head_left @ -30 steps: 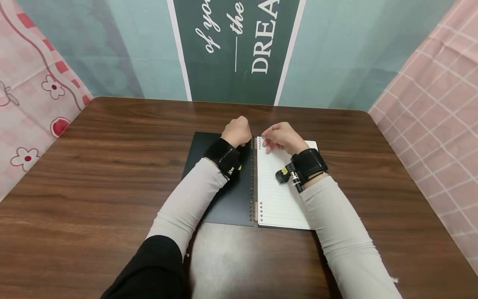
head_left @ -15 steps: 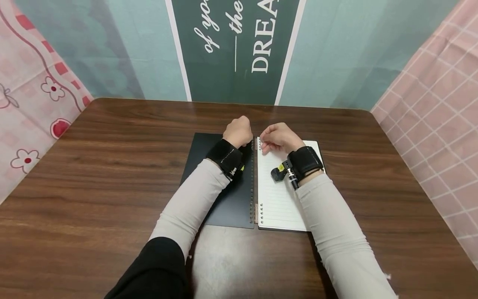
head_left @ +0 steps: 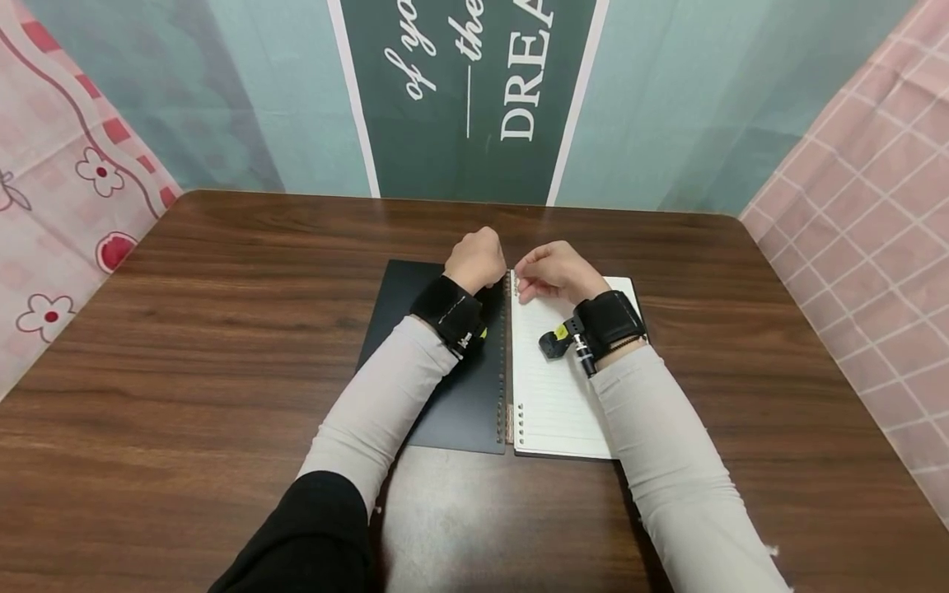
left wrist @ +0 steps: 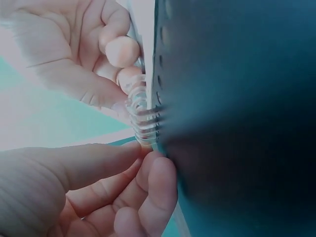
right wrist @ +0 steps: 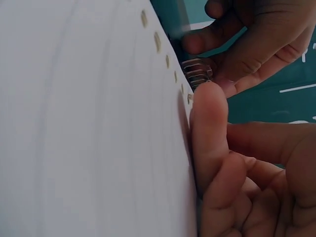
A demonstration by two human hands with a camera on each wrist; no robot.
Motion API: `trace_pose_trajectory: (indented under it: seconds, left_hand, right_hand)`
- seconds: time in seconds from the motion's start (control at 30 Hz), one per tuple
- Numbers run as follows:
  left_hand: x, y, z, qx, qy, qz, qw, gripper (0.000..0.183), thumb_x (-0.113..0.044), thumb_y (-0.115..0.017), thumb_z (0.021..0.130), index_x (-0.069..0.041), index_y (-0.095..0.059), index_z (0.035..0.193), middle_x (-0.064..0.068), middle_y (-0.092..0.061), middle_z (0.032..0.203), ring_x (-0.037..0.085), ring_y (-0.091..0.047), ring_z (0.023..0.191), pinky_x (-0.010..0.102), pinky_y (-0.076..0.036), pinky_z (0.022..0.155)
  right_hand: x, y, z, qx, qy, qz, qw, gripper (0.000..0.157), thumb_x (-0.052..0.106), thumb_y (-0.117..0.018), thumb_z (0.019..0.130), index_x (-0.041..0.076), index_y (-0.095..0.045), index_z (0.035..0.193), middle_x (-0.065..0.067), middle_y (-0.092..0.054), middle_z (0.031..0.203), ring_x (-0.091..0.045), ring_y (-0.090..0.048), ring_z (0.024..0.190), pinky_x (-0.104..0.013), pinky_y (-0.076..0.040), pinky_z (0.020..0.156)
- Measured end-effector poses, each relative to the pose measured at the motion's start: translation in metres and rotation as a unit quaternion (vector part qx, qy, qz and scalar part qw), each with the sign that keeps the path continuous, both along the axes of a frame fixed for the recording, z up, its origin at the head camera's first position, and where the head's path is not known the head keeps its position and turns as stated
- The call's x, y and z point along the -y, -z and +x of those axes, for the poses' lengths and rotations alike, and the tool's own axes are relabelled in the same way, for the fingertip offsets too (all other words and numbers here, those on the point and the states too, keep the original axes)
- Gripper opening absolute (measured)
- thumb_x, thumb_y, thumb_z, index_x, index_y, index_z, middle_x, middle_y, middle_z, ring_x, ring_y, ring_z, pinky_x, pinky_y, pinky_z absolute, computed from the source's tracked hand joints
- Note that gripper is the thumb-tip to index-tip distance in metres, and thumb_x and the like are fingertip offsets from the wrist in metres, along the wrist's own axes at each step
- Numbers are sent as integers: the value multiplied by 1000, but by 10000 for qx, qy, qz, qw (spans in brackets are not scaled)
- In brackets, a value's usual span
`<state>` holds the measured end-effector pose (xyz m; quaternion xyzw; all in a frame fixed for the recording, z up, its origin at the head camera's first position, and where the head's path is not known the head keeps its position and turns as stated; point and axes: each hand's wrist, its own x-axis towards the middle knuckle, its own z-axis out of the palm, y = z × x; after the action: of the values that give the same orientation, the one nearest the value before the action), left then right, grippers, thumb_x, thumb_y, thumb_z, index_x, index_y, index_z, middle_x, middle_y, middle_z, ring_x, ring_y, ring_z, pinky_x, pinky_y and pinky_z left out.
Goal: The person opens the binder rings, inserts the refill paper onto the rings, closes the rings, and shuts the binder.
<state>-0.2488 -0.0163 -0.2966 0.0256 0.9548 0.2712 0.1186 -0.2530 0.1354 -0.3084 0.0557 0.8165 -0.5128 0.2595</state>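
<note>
An open loose-leaf notebook lies on the table, its black cover (head_left: 458,408) on the left and white lined pages (head_left: 559,403) on the right. At the top of its spine, my left hand (head_left: 477,260) pinches the clear plastic ring binding (left wrist: 143,118) between thumb and curled fingers. Facing it, my right hand (head_left: 558,273) has thumb and fingertips on the same rings, beside the punched page edge. In the right wrist view, the rings (right wrist: 197,73) arch up between both hands (right wrist: 247,182). Whether the rings are parted there is hidden by the fingers.
The brown wooden table (head_left: 185,371) extends around the notebook. Behind its far edge hangs a teal cloth (head_left: 667,107) with white lettering. Pink patterned cloths stand at the left (head_left: 67,222) and right (head_left: 860,247). Both wrists wear black straps (head_left: 611,319) with small cameras.
Over the last second my right hand and forearm have shifted slightly left, toward the spine. My left hand stays nearly in place at the rings. The notebook lies much the same.
</note>
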Motion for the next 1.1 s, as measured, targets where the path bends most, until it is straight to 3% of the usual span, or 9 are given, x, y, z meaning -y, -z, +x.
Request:
trace_pose_trajectory:
  seconds: [0.43, 0.67, 0.8, 0.93, 1.1]
  left_hand:
    - [-3, -2, 3, -82, 23, 29, 10000, 20, -10, -55, 96, -9, -62, 76, 4, -56, 76, 21, -54, 69, 29, -38, 53]
    - [-4, 1, 5, -363, -18, -94, 9993, 14, -12, -57, 95, -10, -66, 84, 5, -65, 88, 22, -60, 78, 34, -45, 62]
    - [-3, 0, 5, -391, 20, -80, 9992, 16, -12, -58, 95, -10, -64, 81, 4, -62, 82, 22, -58, 76, 33, -43, 61]
    - [1, -2, 4, -159, 157, -9, 9998, 18, -12, -58, 94, -9, -64, 77, 2, -57, 70, 19, -56, 66, 28, -40, 55]
    - [10, -7, 6, 251, 630, 1, 9977, 14, -11, -63, 92, -6, -68, 81, 4, -64, 67, 16, -64, 60, 24, -45, 56]
  right_hand:
    - [-8, 3, 4, 120, 173, -936, 9954, 29, 4, -52, 100, -11, -59, 124, -2, -71, 74, -10, -71, 65, -18, -55, 63]
    - [-9, 6, 4, 115, 168, -1011, 9947, 28, 4, -54, 99, -11, -61, 122, -3, -72, 76, -11, -72, 67, -20, -56, 65]
    - [-8, 6, 3, 65, 80, -1042, 9945, 27, 4, -54, 99, -11, -61, 122, -3, -72, 77, -12, -72, 67, -19, -56, 65]
    - [-8, 5, 3, 37, -86, -893, 9960, 28, 5, -53, 100, -10, -59, 123, -3, -70, 77, -11, -71, 67, -18, -55, 64]
    - [-11, 1, 6, -99, -371, -169, 9991, 24, 8, -55, 99, -7, -61, 117, -2, -66, 71, -10, -67, 58, -17, -48, 57]
